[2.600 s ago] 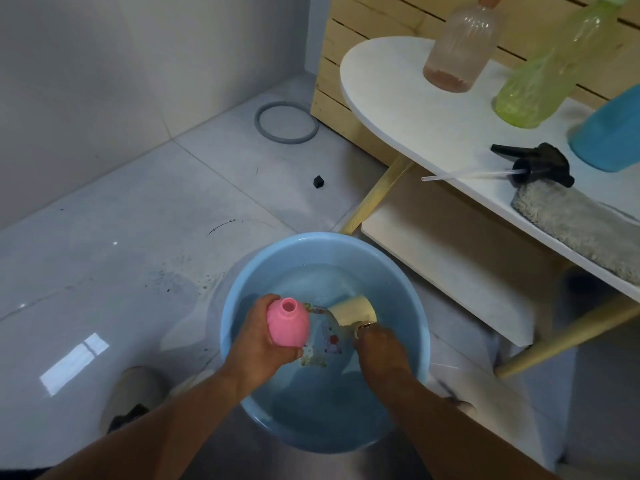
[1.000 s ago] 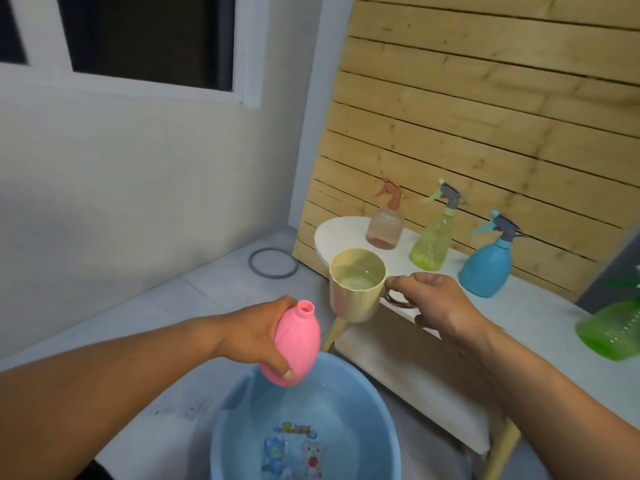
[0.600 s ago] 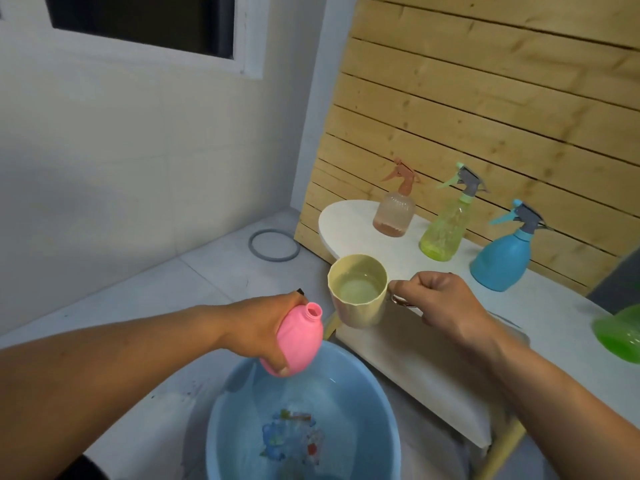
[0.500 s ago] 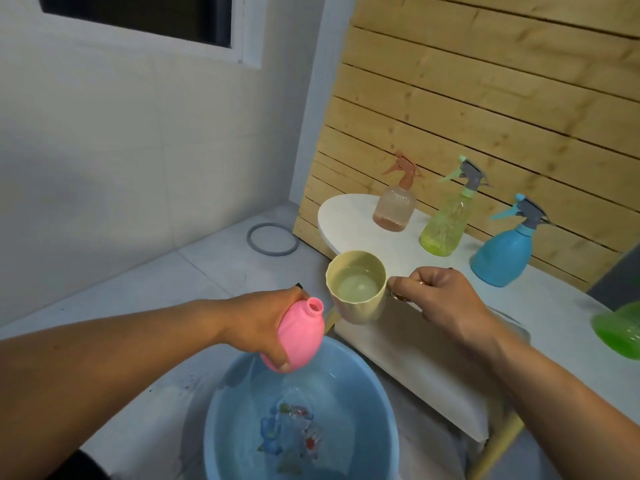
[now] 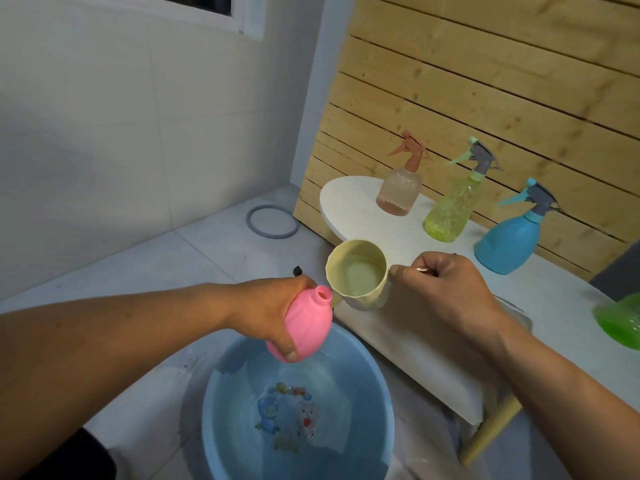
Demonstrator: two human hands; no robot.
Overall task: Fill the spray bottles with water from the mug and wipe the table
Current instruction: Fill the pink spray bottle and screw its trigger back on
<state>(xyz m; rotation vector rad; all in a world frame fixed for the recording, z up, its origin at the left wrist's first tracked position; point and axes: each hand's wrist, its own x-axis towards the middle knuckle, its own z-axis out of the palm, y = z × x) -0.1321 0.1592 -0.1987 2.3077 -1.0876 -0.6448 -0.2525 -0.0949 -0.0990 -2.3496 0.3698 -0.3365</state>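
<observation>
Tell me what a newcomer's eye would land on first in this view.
First the bright pink capless plastic bottle, gripped in the left hand and tilted above the round blue plastic basin of water. Beside its neck, the right hand holds the pale yellow mug by its handle. Behind, three spray bottles stand on the white oval table.

pink bottle (image 5: 308,327), no spray head, neck open, tilted toward the mug, held above the blue basin. cream mug (image 5: 358,273) just right of its neck, water inside, tipped slightly. white table (image 5: 349,206) carries three capped spray bottles in a row: clear pinkish bottle (image 5: 398,192), yellow-green bottle (image 5: 450,211), blue bottle (image 5: 507,242). green bottle (image 5: 621,322) at right edge, blurred.
</observation>
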